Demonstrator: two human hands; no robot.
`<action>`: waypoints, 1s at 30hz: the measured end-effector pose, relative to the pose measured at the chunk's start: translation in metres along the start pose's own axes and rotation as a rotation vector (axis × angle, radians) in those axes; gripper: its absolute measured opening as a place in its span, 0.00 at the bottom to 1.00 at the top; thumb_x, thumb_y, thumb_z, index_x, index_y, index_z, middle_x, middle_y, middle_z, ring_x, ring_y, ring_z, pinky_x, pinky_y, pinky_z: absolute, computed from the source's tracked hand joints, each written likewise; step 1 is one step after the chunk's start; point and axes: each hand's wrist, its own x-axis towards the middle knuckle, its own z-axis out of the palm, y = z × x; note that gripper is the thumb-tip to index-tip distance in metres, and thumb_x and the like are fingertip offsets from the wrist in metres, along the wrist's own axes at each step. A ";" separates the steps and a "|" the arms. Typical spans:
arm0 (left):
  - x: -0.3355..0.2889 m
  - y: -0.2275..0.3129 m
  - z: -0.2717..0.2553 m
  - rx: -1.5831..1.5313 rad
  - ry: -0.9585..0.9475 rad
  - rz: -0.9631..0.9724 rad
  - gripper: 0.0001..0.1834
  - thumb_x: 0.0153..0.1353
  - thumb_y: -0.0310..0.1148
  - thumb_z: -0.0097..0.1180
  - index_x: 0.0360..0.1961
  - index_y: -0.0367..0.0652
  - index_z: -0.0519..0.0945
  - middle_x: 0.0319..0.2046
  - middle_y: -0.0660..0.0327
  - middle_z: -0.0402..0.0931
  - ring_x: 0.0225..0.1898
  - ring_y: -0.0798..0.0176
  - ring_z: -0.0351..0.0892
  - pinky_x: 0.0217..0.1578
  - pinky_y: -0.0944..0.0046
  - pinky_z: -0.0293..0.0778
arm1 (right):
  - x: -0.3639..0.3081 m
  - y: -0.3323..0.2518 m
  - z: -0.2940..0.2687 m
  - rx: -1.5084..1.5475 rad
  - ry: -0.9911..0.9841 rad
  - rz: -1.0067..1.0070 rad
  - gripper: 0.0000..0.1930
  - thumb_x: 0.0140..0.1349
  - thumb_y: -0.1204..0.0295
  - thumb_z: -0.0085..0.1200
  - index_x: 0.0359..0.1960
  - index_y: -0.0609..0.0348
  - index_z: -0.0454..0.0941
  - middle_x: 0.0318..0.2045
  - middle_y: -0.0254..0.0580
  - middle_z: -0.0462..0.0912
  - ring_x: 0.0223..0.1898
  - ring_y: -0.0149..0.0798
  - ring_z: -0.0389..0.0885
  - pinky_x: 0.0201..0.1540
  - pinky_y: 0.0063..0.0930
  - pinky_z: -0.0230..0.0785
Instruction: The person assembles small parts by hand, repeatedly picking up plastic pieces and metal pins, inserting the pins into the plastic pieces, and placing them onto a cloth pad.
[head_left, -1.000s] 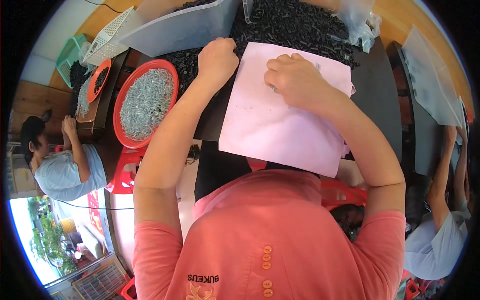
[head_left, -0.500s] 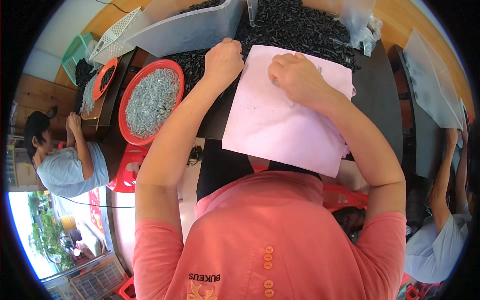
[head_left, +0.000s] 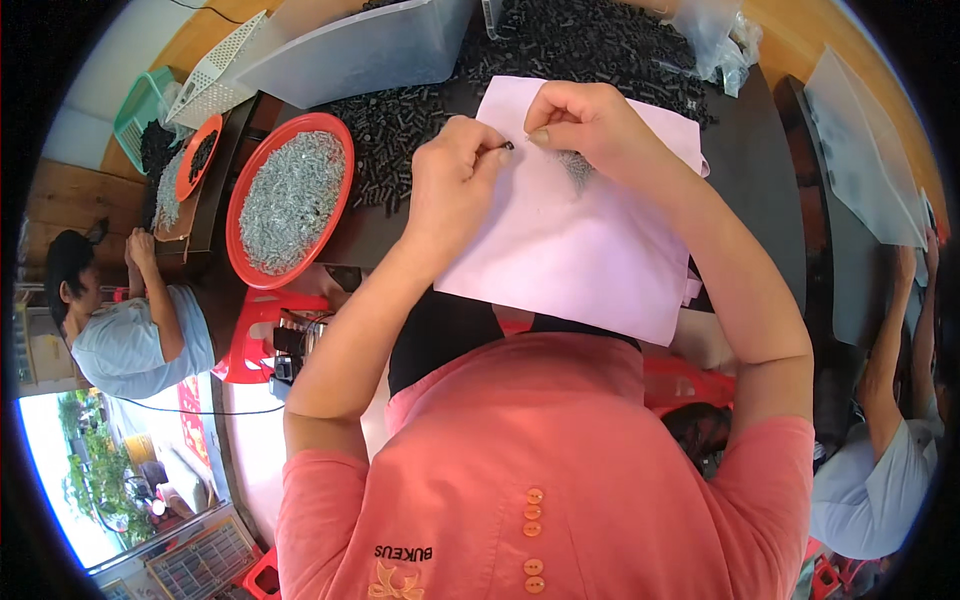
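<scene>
Over a pink sheet [head_left: 575, 265] lying at the table's front edge, my two hands face each other a short way apart. My left hand [head_left: 452, 185] pinches a small black part [head_left: 508, 145] between thumb and fingertips. Just to the right of it, my right hand [head_left: 592, 122] is closed in a pinch, with what may be a tiny pale piece at its fingertips, too small to name. A little heap of fine grey pieces [head_left: 577, 172] lies on the sheet below my right hand.
Many small black parts [head_left: 590, 48] cover the table's far side. At left stands a red round tray [head_left: 240, 262] of clear small pieces. A translucent bin [head_left: 360, 62] sits behind. One person [head_left: 140, 330] works at left, another [head_left: 880, 490] at right.
My left hand has come back from the black parts onto the sheet, now pinching a black one. My right hand has lifted off the grey heap and moved toward it.
</scene>
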 end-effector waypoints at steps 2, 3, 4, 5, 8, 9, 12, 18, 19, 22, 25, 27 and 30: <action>-0.008 -0.009 0.005 0.152 0.037 0.112 0.05 0.53 0.22 0.61 0.31 0.37 0.77 0.30 0.51 0.76 0.30 0.48 0.79 0.31 0.56 0.73 | 0.004 0.008 0.003 0.019 -0.011 -0.037 0.02 0.57 0.79 0.56 0.31 0.62 0.77 0.23 0.26 0.75 0.27 0.19 0.70 0.29 0.18 0.61; -0.009 -0.008 0.005 0.149 0.036 0.114 0.05 0.53 0.22 0.61 0.31 0.37 0.77 0.30 0.51 0.76 0.30 0.48 0.79 0.31 0.56 0.73 | 0.005 0.011 0.003 0.036 -0.013 -0.077 0.02 0.57 0.80 0.57 0.32 0.62 0.77 0.24 0.27 0.76 0.27 0.19 0.71 0.29 0.17 0.63; -0.009 -0.004 0.006 0.258 -0.004 0.117 0.05 0.53 0.22 0.61 0.31 0.37 0.78 0.30 0.51 0.76 0.29 0.48 0.79 0.30 0.56 0.74 | 0.006 0.014 0.003 0.033 -0.011 -0.076 0.02 0.57 0.80 0.57 0.32 0.62 0.77 0.24 0.27 0.76 0.27 0.19 0.71 0.29 0.17 0.63; -0.009 -0.001 0.007 0.367 -0.043 0.120 0.06 0.52 0.21 0.62 0.32 0.37 0.78 0.30 0.51 0.76 0.29 0.48 0.79 0.30 0.57 0.74 | 0.006 0.016 0.002 0.073 -0.008 -0.061 0.03 0.57 0.80 0.57 0.34 0.63 0.78 0.24 0.28 0.77 0.27 0.20 0.72 0.30 0.17 0.64; -0.007 0.006 0.007 0.057 0.030 0.022 0.08 0.52 0.21 0.63 0.34 0.37 0.79 0.29 0.54 0.76 0.27 0.55 0.79 0.29 0.60 0.74 | 0.006 0.011 0.000 0.186 -0.037 -0.029 0.07 0.57 0.80 0.56 0.38 0.63 0.77 0.24 0.30 0.77 0.27 0.22 0.74 0.31 0.18 0.66; -0.006 0.006 0.007 0.057 0.031 0.024 0.08 0.52 0.21 0.63 0.34 0.37 0.79 0.29 0.54 0.76 0.27 0.55 0.79 0.29 0.60 0.74 | 0.005 0.007 -0.001 0.259 -0.065 -0.004 0.10 0.57 0.81 0.56 0.41 0.63 0.77 0.24 0.31 0.78 0.27 0.23 0.74 0.31 0.18 0.67; -0.002 0.002 0.009 -0.170 0.035 0.050 0.08 0.53 0.21 0.63 0.35 0.37 0.79 0.28 0.58 0.75 0.26 0.62 0.77 0.28 0.64 0.72 | 0.002 -0.006 0.000 0.316 -0.056 0.034 0.13 0.55 0.81 0.57 0.43 0.63 0.76 0.23 0.32 0.78 0.27 0.25 0.75 0.30 0.19 0.67; -0.001 0.005 0.009 -0.268 -0.019 0.016 0.04 0.57 0.23 0.62 0.33 0.36 0.79 0.26 0.62 0.75 0.25 0.70 0.75 0.27 0.69 0.70 | -0.002 -0.012 0.000 0.400 -0.043 0.044 0.16 0.53 0.81 0.56 0.45 0.64 0.75 0.23 0.32 0.77 0.26 0.25 0.74 0.30 0.20 0.65; 0.000 0.009 0.008 -0.382 -0.073 -0.157 0.04 0.60 0.26 0.61 0.34 0.37 0.80 0.26 0.64 0.76 0.25 0.73 0.73 0.25 0.73 0.68 | -0.001 -0.010 0.000 0.403 -0.040 0.045 0.16 0.53 0.81 0.56 0.45 0.64 0.75 0.23 0.32 0.77 0.26 0.25 0.74 0.30 0.20 0.65; 0.002 0.012 0.006 -0.537 -0.126 -0.391 0.06 0.64 0.30 0.59 0.36 0.37 0.81 0.27 0.65 0.77 0.24 0.77 0.71 0.22 0.76 0.64 | 0.001 -0.006 0.001 0.373 -0.037 -0.032 0.16 0.51 0.81 0.55 0.44 0.64 0.75 0.22 0.32 0.77 0.25 0.25 0.72 0.30 0.20 0.64; 0.003 0.016 0.009 -0.533 -0.099 -0.416 0.07 0.65 0.30 0.59 0.37 0.38 0.81 0.27 0.65 0.78 0.23 0.77 0.71 0.21 0.76 0.63 | 0.004 0.002 0.003 0.374 0.047 -0.081 0.17 0.46 0.84 0.54 0.42 0.67 0.75 0.20 0.35 0.76 0.21 0.24 0.71 0.23 0.20 0.62; 0.002 0.016 0.011 -0.484 -0.074 -0.381 0.07 0.65 0.30 0.59 0.38 0.37 0.82 0.28 0.65 0.78 0.23 0.77 0.71 0.21 0.76 0.64 | 0.005 0.003 0.003 0.429 0.057 -0.014 0.17 0.46 0.84 0.55 0.41 0.67 0.75 0.20 0.36 0.77 0.21 0.26 0.73 0.24 0.20 0.64; 0.000 0.008 0.015 -0.465 -0.071 -0.239 0.06 0.65 0.29 0.59 0.39 0.37 0.82 0.28 0.65 0.78 0.23 0.77 0.71 0.21 0.76 0.64 | 0.000 -0.006 0.004 0.444 0.083 0.068 0.16 0.49 0.80 0.54 0.42 0.65 0.74 0.23 0.35 0.77 0.25 0.26 0.73 0.29 0.20 0.64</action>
